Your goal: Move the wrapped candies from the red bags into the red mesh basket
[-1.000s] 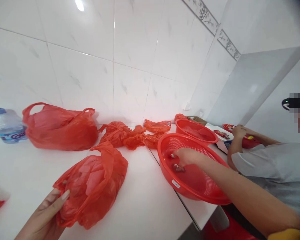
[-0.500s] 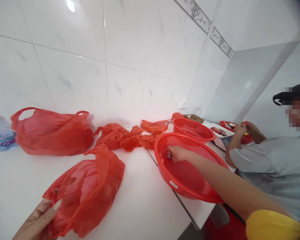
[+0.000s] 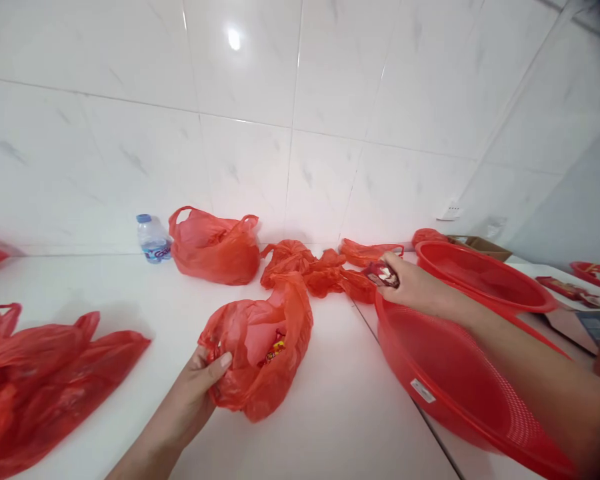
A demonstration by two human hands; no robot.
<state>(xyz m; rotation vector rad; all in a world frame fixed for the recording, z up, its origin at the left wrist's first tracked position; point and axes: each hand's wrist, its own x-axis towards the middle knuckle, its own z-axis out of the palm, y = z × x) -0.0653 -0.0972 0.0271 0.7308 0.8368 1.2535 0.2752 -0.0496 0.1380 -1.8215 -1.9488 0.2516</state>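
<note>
My left hand point(image 3: 203, 383) pinches the rim of a red plastic bag point(image 3: 285, 373) that stands on the white table, its mouth spread apart. Inside it a small yellow-and-red wrapped packet point(image 3: 276, 348) shows. My right hand point(image 3: 403, 280) is closed around several small wrapped packets point(image 3: 381, 274), dark red and white, above the left rim of a red plastic basket point(image 3: 400, 353). The basket has perforated sides and a white label, and its visible floor is bare. What the packets contain I cannot make out.
A water bottle point(image 3: 153, 240), a full red bag point(image 3: 215, 250) and crumpled red bags point(image 3: 325, 270) line the wall. Another red bag point(image 3: 55, 373) lies at left. Behind the basket are a second red basket point(image 3: 485, 273), a cardboard box point(image 3: 480, 245) and a scale point(image 3: 575, 327).
My right hand has lifted the packets from the basket's floor and carried them left over its rim. The view has swung left, and the co-worker is nearly out of sight. My left hand still holds the bag.
</note>
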